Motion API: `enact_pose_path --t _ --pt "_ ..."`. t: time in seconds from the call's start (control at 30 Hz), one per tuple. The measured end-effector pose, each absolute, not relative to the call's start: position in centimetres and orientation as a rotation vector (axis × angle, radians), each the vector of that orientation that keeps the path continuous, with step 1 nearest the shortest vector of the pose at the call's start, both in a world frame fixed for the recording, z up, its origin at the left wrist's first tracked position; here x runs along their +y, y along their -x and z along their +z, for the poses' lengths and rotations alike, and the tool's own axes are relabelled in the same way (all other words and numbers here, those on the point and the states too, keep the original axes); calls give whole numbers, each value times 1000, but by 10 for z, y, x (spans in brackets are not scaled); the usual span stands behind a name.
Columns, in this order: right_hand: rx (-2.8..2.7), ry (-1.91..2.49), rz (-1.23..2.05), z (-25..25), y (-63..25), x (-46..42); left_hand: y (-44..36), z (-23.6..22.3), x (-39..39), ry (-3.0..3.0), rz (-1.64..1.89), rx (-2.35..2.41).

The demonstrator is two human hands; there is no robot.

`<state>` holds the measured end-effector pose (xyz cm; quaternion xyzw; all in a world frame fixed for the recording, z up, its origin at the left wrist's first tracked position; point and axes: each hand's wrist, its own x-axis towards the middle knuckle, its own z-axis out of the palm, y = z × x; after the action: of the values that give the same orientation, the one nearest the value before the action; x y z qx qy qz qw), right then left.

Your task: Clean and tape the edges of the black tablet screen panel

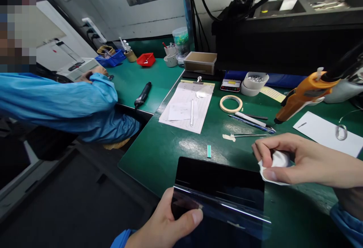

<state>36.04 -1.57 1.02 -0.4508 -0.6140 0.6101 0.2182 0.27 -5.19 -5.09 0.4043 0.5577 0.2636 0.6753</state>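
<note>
A dark, glossy flat panel (218,176) like a tablet screen is tilted at the near edge of the bench. A clear film (227,210) is folded back across it, its curled edge catching the light. My left hand (176,221) grips the panel's left side, thumb on top over the film and the fingers hidden beneath. Right of the panel, my right hand (295,161) pinches a crumpled white wipe (279,161) above the bench. A small green-and-white strip (209,151) lies just beyond the panel's far edge.
A clipboard with papers (187,108), a tape roll (231,104), pens (252,122) and tweezers (249,134) lie farther back. An orange-and-black power tool (306,94) stands at right, near white paper (330,132). A co-worker in a blue sleeve (62,96) sits at left.
</note>
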Motion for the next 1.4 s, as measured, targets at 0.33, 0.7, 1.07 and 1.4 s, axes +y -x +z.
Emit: enact_pose_path --t 0.33,0.7,1.07,1.4 --pt "-1710 1073 1681 12 -317 -5 -9 -42 -53 -1048 494 1137" --pt "-1663 978 1456 4 -276 4 -4 -56 -55 -975 580 1189" --pt "-1778 1404 1387 26 -366 -32 -2 -68 -67 -1125 717 1218" --pt "-1954 1262 600 41 -345 -66 27 -93 -71 -1443 722 1246"
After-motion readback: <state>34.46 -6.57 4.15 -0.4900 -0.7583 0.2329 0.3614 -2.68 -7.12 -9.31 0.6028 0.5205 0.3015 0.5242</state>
